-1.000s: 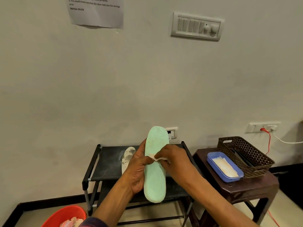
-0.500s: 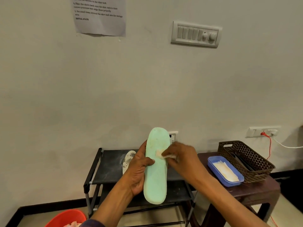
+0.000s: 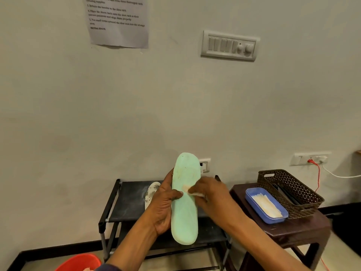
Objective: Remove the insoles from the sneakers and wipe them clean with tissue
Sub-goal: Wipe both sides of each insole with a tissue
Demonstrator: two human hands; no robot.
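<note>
Head view: left hand grips green insole upright, thumb across front. Right hand pinches tissue against insole just beside thumb. Risk: thin tissue tearing under hard rubbing.

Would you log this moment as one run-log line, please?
step: wiping | left hand: holds green insole upright | right hand: presses tissue to it | second insole: on rack

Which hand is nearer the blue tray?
Right. The right hand, pinching tissue against the green insole, is left of the blue tray; the left hand grips the insole's far side, farther away.
</note>
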